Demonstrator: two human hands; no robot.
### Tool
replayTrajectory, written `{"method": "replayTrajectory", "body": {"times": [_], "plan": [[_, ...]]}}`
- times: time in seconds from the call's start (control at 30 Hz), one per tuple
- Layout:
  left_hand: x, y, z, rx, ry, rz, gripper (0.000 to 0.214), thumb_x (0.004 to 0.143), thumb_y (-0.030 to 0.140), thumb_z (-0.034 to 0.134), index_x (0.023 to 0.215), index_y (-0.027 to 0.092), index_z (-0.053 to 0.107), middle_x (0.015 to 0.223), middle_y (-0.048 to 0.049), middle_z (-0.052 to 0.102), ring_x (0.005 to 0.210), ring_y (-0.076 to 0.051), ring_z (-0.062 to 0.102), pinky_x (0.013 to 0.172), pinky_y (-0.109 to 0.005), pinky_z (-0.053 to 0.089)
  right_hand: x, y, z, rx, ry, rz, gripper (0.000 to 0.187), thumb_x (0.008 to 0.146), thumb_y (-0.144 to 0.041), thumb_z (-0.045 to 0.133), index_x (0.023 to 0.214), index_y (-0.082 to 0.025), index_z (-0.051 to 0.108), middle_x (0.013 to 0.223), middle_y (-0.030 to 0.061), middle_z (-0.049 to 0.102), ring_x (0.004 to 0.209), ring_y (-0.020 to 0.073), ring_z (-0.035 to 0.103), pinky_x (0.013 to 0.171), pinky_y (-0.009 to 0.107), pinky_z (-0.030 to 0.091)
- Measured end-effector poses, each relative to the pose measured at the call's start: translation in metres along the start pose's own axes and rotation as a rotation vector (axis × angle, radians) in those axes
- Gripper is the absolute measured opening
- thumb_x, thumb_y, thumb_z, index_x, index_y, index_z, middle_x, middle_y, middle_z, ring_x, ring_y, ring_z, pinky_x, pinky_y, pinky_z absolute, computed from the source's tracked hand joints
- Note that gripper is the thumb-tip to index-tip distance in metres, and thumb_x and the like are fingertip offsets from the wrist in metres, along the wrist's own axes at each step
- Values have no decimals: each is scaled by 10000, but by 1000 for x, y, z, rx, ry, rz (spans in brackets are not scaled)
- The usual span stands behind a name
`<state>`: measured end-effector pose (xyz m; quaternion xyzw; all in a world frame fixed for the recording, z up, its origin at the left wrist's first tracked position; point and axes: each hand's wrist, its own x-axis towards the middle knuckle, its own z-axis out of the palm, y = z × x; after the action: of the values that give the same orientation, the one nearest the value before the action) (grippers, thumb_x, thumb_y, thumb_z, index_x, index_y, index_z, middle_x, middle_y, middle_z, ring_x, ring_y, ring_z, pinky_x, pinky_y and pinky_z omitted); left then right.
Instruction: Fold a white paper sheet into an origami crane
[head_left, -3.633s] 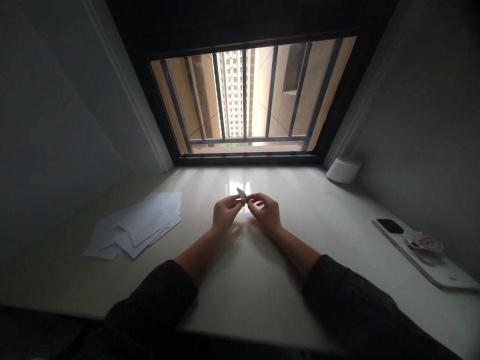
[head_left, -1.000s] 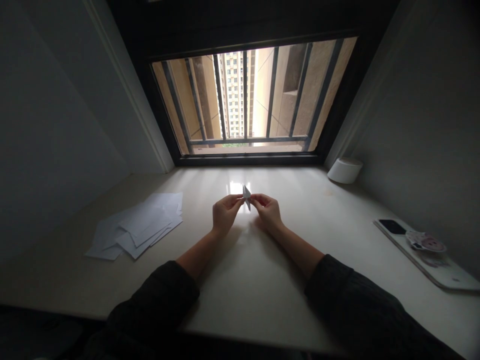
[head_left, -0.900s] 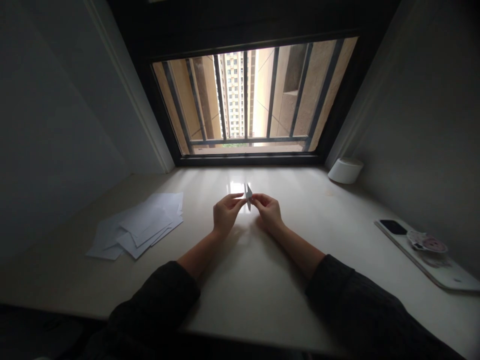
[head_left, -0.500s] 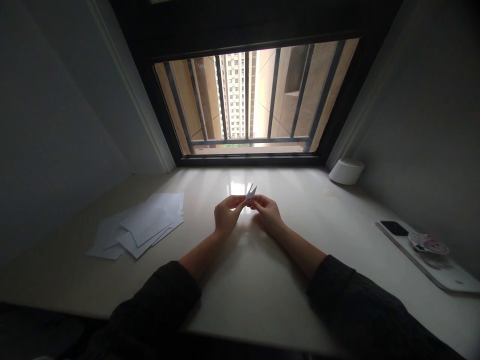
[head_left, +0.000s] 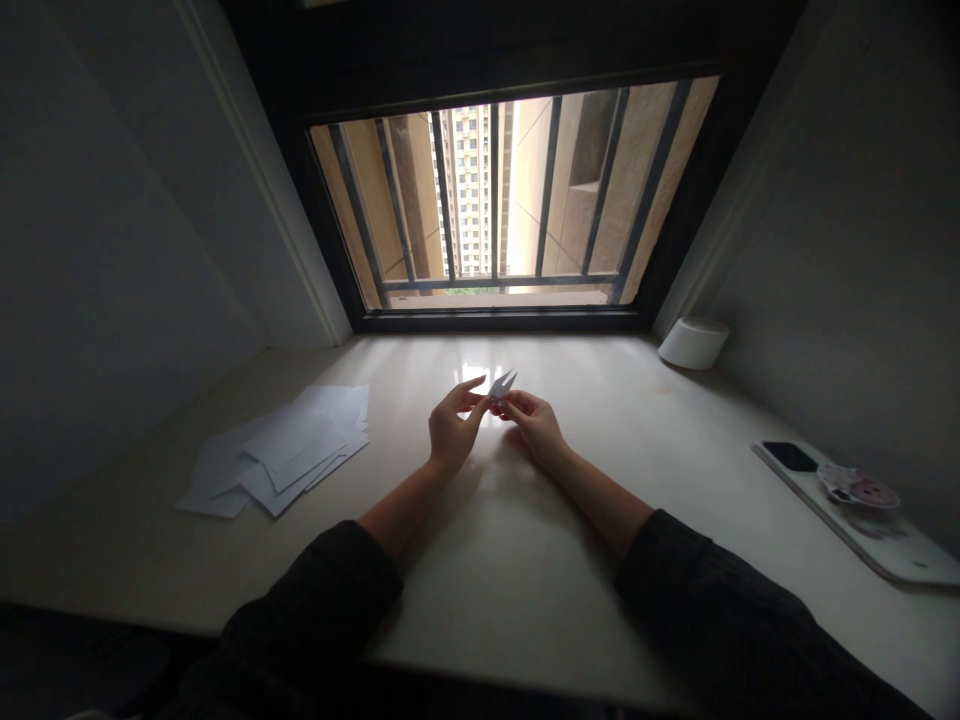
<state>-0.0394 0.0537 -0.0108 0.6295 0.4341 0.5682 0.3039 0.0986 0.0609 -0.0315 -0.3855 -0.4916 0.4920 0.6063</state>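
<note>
Between my hands, above the pale counter, is a small piece of folded white paper [head_left: 501, 384] with two sharp points angled up and to the right. My right hand [head_left: 534, 420] pinches its lower end between thumb and fingers. On its left side my left hand [head_left: 454, 425] has the thumb tip at the paper's lower edge, with the index finger lifted off and the other fingers curled behind. The paper's bottom part is hidden by my fingertips.
Loose white sheets [head_left: 296, 445] lie in a spread pile on the left of the counter [head_left: 495, 590]. To the right rests a phone [head_left: 862, 515] with a cartoon grip on its back. A white cylindrical object [head_left: 694, 343] stands near the barred window [head_left: 495, 200].
My left index finger has lifted away from the paper. The folded paper has turned slightly, so its two points lean more to the right. My right hand stays nearly still.
</note>
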Motion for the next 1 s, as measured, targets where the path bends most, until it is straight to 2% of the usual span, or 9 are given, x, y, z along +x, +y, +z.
{"method": "replayTrajectory", "body": {"times": [0.1,0.3,0.63,0.77,1.0], "plan": [[5,-9,1,-66,-31,-100,462,721,324,700,1166,223,624,802,-36,711,729,-169,656,724,-304,504,-1,1,1,-2,13,-6,388,581,-517,750,780,-191,684,741,50,719,713,196,667,736,359,521],[9,-11,1,-140,-114,-185,259,721,320,680,931,170,714,851,-66,717,747,-177,651,699,-294,494,-1,3,0,-2,37,-21,345,598,-464,758,802,-190,708,786,57,729,760,213,680,800,388,525],[7,-6,-4,67,-18,-99,280,717,451,666,826,198,719,853,-60,709,827,-198,644,715,-300,477,-2,2,0,-36,-20,-31,293,636,-439,745,792,-193,713,805,56,729,791,219,679,805,380,518],[8,-10,-4,48,5,-113,275,702,455,676,774,194,720,757,-46,703,741,-184,640,677,-286,469,-2,3,0,-28,-39,-44,294,641,-438,746,806,-198,706,813,47,725,792,205,677,799,360,519],[7,-13,-5,0,-1,-164,304,676,465,698,807,191,708,693,-33,695,677,-172,645,632,-260,461,-1,2,-1,-64,-34,-61,337,665,-445,729,887,-193,705,855,60,731,805,215,683,763,348,531]]}}
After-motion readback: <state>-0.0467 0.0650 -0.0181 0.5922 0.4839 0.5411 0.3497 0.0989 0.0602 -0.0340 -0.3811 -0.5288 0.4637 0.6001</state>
